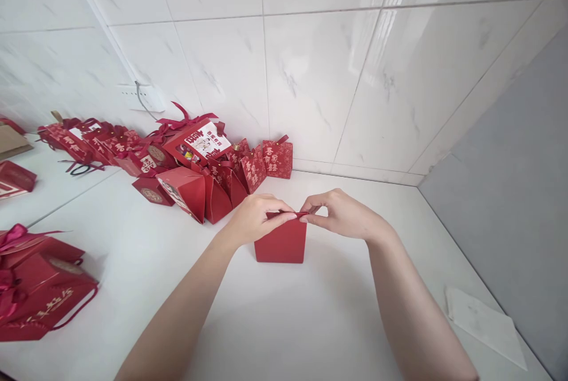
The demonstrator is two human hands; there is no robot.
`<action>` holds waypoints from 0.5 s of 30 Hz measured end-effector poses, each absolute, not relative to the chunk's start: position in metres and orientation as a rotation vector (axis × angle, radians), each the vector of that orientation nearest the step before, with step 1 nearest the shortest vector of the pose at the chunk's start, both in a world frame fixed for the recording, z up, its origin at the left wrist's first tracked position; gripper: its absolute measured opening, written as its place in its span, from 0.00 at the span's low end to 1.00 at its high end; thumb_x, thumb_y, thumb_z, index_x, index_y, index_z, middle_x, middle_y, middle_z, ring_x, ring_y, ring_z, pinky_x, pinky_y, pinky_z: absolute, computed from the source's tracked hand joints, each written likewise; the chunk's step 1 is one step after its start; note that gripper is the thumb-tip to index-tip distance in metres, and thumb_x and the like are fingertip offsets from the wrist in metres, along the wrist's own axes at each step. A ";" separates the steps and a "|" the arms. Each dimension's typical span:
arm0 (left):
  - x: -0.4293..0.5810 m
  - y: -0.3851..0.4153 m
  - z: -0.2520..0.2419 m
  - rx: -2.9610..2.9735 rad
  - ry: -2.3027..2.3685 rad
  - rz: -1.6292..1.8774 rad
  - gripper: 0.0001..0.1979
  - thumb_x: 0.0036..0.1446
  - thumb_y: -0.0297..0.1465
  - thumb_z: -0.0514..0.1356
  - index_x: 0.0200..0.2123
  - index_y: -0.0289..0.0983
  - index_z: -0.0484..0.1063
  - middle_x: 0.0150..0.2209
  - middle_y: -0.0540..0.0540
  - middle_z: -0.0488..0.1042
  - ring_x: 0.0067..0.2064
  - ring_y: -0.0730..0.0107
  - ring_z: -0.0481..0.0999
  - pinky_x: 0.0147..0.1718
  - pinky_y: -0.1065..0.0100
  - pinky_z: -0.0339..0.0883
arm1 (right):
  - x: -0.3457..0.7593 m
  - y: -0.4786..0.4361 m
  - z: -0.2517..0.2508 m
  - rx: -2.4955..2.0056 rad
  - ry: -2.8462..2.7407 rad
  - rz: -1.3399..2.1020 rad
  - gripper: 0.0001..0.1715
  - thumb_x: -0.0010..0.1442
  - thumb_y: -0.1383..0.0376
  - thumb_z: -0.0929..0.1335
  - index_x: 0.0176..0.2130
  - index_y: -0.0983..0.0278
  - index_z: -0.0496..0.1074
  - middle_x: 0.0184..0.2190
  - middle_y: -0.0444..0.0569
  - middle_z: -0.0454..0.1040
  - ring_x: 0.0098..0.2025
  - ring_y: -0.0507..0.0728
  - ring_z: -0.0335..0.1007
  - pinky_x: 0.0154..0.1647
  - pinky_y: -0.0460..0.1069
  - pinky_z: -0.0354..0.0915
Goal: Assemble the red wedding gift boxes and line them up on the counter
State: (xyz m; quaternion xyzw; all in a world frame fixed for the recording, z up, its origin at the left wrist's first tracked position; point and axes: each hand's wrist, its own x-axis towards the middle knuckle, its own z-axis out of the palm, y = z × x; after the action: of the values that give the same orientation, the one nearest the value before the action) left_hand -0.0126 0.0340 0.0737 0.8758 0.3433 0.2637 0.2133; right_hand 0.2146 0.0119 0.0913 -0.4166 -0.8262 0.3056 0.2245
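A plain red box [280, 242] stands upright on the white table in front of me, its top edges brought together. My left hand [260, 218] pinches the top edge of this box near its middle, thumb on the near side. At the top right corner, my right hand [335, 213] pinches the same edge between thumb and fingers. The two thumbs are close together. Parts of the top edge are covered by my fingers.
Several red gift boxes with ribbons [184, 189] are piled along the tiled wall [310, 85]. Black scissors [80, 169] lie at the left. A large red box [48, 286] with a bow stands at the near left. Flat white paper [483, 322] lies at the right.
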 end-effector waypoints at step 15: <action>-0.014 0.036 0.071 2.562 1.072 0.491 0.13 0.57 0.42 0.58 0.30 0.39 0.75 0.25 0.52 0.72 0.27 0.75 0.66 0.28 0.71 0.55 | 0.213 0.003 0.096 -1.267 -2.336 0.736 0.13 0.63 0.62 0.63 0.36 0.60 0.77 0.27 0.42 0.75 0.23 0.50 0.62 0.25 0.45 0.57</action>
State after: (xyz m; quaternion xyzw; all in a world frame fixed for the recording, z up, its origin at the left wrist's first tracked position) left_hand -0.0137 0.0363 0.0709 0.8967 0.3753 0.1719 0.1599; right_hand 0.2129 0.0034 0.0960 -0.4512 -0.8316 0.2618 0.1907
